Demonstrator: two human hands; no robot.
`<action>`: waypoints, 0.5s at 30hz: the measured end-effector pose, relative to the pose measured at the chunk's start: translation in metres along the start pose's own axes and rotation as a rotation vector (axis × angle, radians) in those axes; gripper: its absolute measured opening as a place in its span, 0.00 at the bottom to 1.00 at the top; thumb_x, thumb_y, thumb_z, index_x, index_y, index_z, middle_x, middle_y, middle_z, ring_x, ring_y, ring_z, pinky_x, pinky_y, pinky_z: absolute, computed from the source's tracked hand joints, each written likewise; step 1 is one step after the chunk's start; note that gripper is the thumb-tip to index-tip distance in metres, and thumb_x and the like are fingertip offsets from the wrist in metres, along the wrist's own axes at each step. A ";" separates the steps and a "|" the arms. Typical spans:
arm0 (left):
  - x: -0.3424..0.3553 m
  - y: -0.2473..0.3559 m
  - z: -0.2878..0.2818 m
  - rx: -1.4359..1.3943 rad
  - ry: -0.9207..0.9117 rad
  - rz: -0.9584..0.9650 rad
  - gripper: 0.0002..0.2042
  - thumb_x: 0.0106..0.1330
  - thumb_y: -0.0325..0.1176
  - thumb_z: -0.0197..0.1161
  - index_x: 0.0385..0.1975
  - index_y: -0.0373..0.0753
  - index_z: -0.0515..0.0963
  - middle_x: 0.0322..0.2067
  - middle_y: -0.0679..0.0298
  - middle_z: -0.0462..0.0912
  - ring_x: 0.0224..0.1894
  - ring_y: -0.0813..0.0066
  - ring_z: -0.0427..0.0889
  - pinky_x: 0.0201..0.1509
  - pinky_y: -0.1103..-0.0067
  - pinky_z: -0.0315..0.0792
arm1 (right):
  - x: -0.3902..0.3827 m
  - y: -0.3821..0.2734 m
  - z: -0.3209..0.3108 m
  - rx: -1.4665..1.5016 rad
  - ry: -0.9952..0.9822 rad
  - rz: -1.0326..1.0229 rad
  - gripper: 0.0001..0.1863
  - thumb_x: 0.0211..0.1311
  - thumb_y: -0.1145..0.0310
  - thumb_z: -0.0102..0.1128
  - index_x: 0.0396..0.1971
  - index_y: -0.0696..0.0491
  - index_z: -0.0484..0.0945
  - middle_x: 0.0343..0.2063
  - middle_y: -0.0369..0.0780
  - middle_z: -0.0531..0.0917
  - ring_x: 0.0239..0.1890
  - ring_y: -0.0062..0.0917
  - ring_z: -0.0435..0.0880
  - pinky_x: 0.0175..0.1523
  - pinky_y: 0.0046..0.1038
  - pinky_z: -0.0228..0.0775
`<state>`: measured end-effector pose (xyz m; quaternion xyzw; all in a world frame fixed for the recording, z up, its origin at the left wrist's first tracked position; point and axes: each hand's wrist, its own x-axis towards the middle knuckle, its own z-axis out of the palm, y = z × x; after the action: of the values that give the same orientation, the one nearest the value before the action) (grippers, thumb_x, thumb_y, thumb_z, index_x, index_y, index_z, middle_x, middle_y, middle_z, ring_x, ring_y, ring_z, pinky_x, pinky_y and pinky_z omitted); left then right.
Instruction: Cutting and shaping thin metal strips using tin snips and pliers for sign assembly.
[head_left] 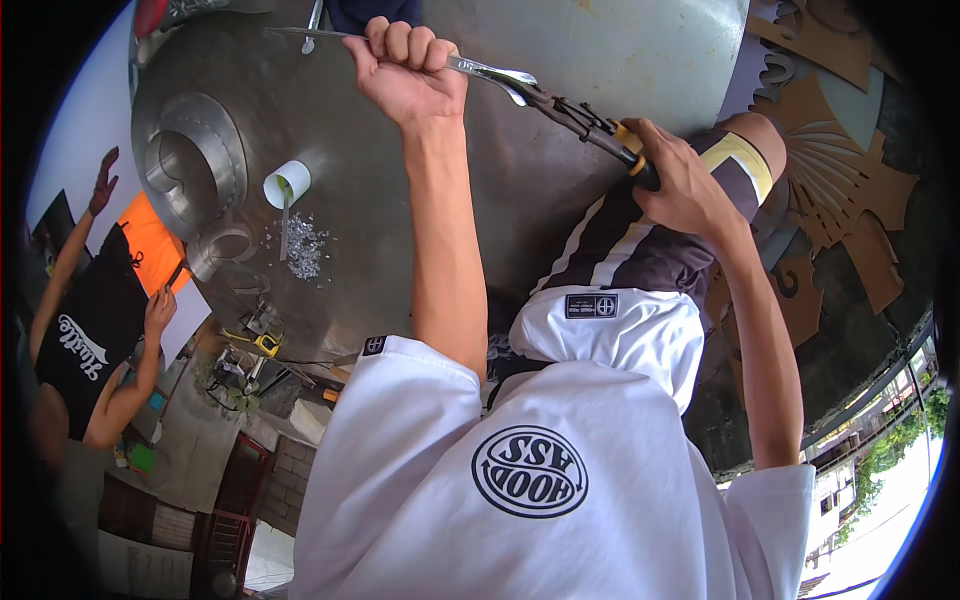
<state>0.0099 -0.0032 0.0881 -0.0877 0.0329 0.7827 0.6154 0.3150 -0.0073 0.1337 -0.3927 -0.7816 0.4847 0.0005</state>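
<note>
My left hand is closed around a thin, shiny metal strip. One narrow end of the strip sticks out on the far left side of the fist. On the other side, its curled end meets the jaws of what look like metal snips with black and yellow handles. My right hand wraps round those handles, above my right thigh. Both hands are raised over a grey metal surface. How far the jaws are closed on the strip is too small to tell.
A white cup with something green inside lies left of my left forearm, beside a thin stick and small silver metal scraps. Metal rings lie farther left. Brown cut-out sheets are at right. Another person holds orange cloth.
</note>
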 end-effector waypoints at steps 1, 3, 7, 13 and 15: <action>-0.005 -0.005 0.015 -0.015 -0.036 -0.008 0.25 0.79 0.59 0.38 0.22 0.48 0.53 0.15 0.74 0.43 0.17 0.80 0.39 0.19 0.80 0.37 | -0.008 -0.010 -0.003 0.024 0.004 -0.003 0.33 0.43 0.78 0.59 0.56 0.64 0.68 0.48 0.57 0.78 0.53 0.55 0.77 0.58 0.44 0.70; -0.011 -0.012 0.044 0.039 -0.117 -0.038 0.26 0.78 0.61 0.35 0.22 0.48 0.54 0.14 0.75 0.45 0.16 0.82 0.41 0.18 0.81 0.38 | -0.024 -0.025 -0.009 0.059 -0.007 0.021 0.35 0.43 0.77 0.62 0.58 0.63 0.66 0.50 0.56 0.77 0.55 0.53 0.76 0.59 0.43 0.69; -0.021 -0.027 0.076 0.044 -0.209 -0.089 0.25 0.79 0.59 0.37 0.22 0.49 0.54 0.13 0.76 0.46 0.14 0.83 0.40 0.17 0.82 0.38 | -0.051 -0.048 0.003 0.087 0.085 0.092 0.44 0.41 0.74 0.67 0.64 0.61 0.62 0.52 0.52 0.74 0.56 0.50 0.74 0.62 0.41 0.68; -0.024 -0.045 0.089 0.041 -0.340 -0.172 0.23 0.80 0.55 0.39 0.22 0.49 0.54 0.11 0.76 0.47 0.11 0.87 0.40 0.14 0.84 0.36 | -0.067 -0.038 0.030 0.082 0.231 0.085 0.41 0.40 0.75 0.69 0.61 0.61 0.64 0.50 0.52 0.74 0.56 0.49 0.75 0.62 0.41 0.68; -0.023 -0.047 0.096 0.030 -0.375 -0.192 0.23 0.80 0.55 0.39 0.22 0.48 0.54 0.10 0.76 0.47 0.11 0.87 0.40 0.13 0.84 0.36 | -0.069 -0.039 0.033 0.061 0.280 0.070 0.41 0.40 0.75 0.69 0.60 0.61 0.64 0.50 0.52 0.74 0.55 0.49 0.75 0.61 0.41 0.68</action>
<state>0.0514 0.0009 0.1894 0.0659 -0.0792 0.7225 0.6837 0.3263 -0.0830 0.1723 -0.4835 -0.7446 0.4482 0.1045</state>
